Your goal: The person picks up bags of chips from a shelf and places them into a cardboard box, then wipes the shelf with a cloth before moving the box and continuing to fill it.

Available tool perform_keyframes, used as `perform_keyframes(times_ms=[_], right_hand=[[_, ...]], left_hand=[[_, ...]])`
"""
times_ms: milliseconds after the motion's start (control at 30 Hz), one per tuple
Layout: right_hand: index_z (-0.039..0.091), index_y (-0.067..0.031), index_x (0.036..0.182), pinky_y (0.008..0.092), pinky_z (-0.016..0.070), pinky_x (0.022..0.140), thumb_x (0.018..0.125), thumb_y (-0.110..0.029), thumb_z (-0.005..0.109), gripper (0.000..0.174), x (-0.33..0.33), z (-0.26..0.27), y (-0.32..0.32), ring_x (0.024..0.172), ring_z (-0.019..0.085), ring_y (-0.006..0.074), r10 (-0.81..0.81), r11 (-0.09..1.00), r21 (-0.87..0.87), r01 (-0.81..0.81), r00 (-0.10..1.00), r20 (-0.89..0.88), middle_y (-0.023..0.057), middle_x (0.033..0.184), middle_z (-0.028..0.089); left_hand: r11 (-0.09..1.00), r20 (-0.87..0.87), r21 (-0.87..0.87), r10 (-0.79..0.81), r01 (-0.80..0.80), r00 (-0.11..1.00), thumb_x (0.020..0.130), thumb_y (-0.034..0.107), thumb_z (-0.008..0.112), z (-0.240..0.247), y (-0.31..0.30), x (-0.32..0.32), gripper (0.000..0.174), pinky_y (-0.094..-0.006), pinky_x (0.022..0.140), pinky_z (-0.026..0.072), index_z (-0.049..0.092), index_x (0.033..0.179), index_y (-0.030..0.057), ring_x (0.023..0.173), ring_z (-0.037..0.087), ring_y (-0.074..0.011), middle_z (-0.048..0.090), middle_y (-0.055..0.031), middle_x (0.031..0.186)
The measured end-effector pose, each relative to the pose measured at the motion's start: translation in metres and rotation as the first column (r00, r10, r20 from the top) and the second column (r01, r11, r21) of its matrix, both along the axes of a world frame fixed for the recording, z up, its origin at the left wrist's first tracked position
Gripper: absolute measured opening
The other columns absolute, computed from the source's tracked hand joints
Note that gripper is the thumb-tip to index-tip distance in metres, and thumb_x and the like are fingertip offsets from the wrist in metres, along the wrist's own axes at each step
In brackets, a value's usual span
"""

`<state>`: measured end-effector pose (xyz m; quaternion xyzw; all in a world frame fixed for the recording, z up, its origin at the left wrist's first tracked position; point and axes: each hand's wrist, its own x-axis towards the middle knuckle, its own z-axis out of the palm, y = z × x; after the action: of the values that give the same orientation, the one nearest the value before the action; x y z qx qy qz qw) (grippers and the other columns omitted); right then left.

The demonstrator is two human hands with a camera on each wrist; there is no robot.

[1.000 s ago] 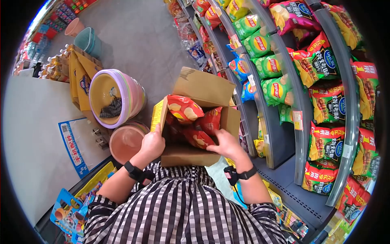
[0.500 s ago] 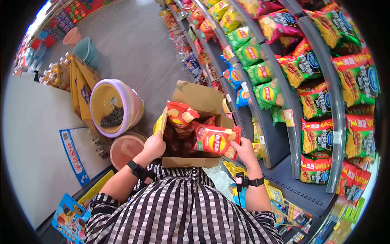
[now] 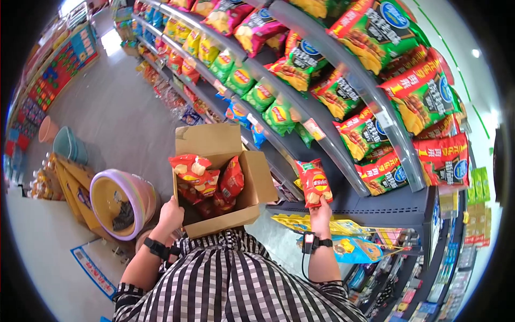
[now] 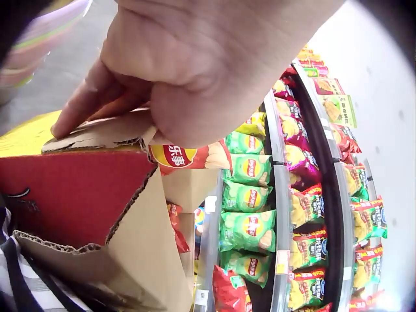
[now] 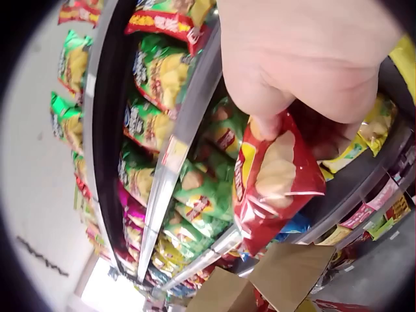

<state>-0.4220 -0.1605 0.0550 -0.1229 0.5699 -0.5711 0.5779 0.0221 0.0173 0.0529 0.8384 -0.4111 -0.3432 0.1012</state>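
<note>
Two hands at work, well apart, each closed round its own object.

The right hand [image 3: 321, 209] is raised with thumb and fingers pinching the lower crimped edge of a red crisp bag [image 3: 315, 183]. The bag is a glossy, puffed foil pillow printed with pale crisps. It stands upright above the fingers and is held in the air, in front of the grey metal shelf [image 3: 375, 206] that curves away beyond the hand. Above and beyond this hand the shelf rails carry rows of green bags [image 3: 252, 91] and larger red-and-green bags [image 3: 424, 96], all shiny and crinkled.

The left hand [image 3: 170, 214] grips the near left edge of a cardboard box [image 3: 259, 177]. The left wrist view shows the fingers curled over a torn flap edge with the corrugated core exposed, and the thumb laid along the top of it. The box is plain brown board, rectangular, with its far flap standing up. It sits between the two hands, touching the left one and close against the checked shirt [image 3: 230, 279]. Inside it, just past the left fingers, lie more red bags [image 3: 206, 180], heaped loosely and reaching above the rim.

On the outer side of the left hand, low on the grey floor, is a stack of round plastic basins [image 3: 96, 188]. They are smooth, with pink and lilac rims, and dark crumpled material lies in the top one. Each wrist carries a black strap.
</note>
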Motion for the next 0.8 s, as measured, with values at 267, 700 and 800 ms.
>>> perform_keyframes(times_ms=[267,700,800], right_hand=[[0.053,-0.0078,0.084,0.0342,0.0485,0.052,0.086,-0.025,0.059,0.019,-0.012,-0.017,-0.018,0.055,0.057,0.0177,0.2,0.949,0.263,-0.176,0.977,-0.068,0.0045,0.066,0.056],[0.054,0.0092,0.11,0.0377,0.0469,0.08,0.074,-0.026,0.071,0.053,-0.06,-0.021,-0.126,0.095,0.059,0.0242,0.347,0.915,0.38,-0.134,0.743,-0.572,0.0174,0.107,0.06],[0.053,0.0079,0.111,0.0367,0.0491,0.077,0.072,-0.024,0.073,0.054,-0.049,-0.014,-0.122,0.091,0.06,0.0219,0.395,0.898,0.338,-0.281,0.853,-0.341,0.0141,0.105,0.06]], left_hand=[[0.998,-0.015,-0.008,-0.061,0.061,0.998,0.075,0.011,0.053,0.005,-0.004,-0.009,0.028,-0.0464,0.076,0.0467,0.048,0.097,-0.0047,0.083,0.058,-0.0411,0.06,-0.0271,0.083],[0.999,0.043,0.028,0.033,-0.034,0.999,0.074,0.009,0.052,0.007,0.022,-0.02,0.031,-0.0473,0.074,0.0465,0.049,0.102,-0.0038,0.081,0.058,-0.0416,0.06,-0.0274,0.081],[0.999,0.039,0.001,0.046,-0.046,0.998,0.073,0.009,0.051,0.011,0.025,-0.023,0.031,-0.0475,0.074,0.0464,0.049,0.101,-0.0038,0.081,0.058,-0.0419,0.06,-0.0276,0.08]])
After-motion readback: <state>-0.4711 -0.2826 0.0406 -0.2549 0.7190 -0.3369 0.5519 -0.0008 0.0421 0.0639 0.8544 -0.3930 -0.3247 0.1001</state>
